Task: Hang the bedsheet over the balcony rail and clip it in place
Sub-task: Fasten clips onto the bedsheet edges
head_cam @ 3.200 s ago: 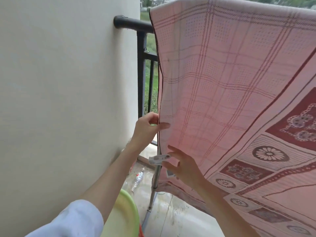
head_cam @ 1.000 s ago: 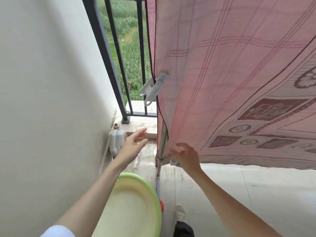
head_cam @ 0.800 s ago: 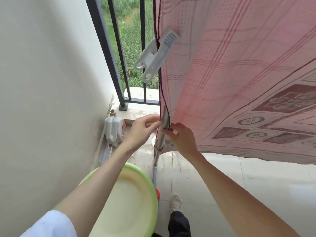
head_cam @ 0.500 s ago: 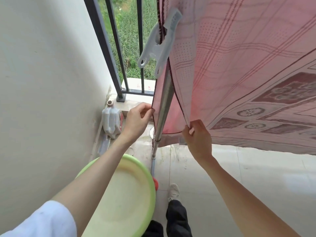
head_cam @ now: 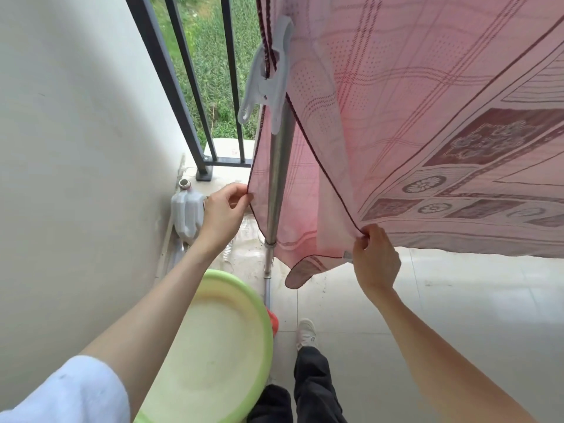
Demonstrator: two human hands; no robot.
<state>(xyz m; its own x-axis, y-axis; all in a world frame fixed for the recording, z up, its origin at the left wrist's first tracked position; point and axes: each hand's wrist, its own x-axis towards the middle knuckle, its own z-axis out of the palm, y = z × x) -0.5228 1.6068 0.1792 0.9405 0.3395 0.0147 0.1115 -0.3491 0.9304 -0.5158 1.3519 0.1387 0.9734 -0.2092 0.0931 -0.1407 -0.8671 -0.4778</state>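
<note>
The pink patterned bedsheet (head_cam: 412,96) hangs down from above in two layers. A white plastic clip (head_cam: 268,77) grips its left edge, up near the black balcony railing (head_cam: 166,74). My left hand (head_cam: 224,215) pinches the edge of the back layer beside the railing's foot. My right hand (head_cam: 374,257) pinches the lower corner of the front layer and holds it out to the right. Between the two layers a bare metal pole (head_cam: 277,178) stands upright. The top rail is out of view.
A white wall (head_cam: 76,148) closes the left side. A green basin (head_cam: 210,340) sits under my left forearm, with a red object behind it. A white plastic jug (head_cam: 186,209) stands in the corner. My shoe (head_cam: 306,329) and dark trousers stand on the tiled floor.
My hands moved apart. The right hand drew the front layer's corner out to the right, and the left hand took the back layer's edge. The pole now shows between the layers.
</note>
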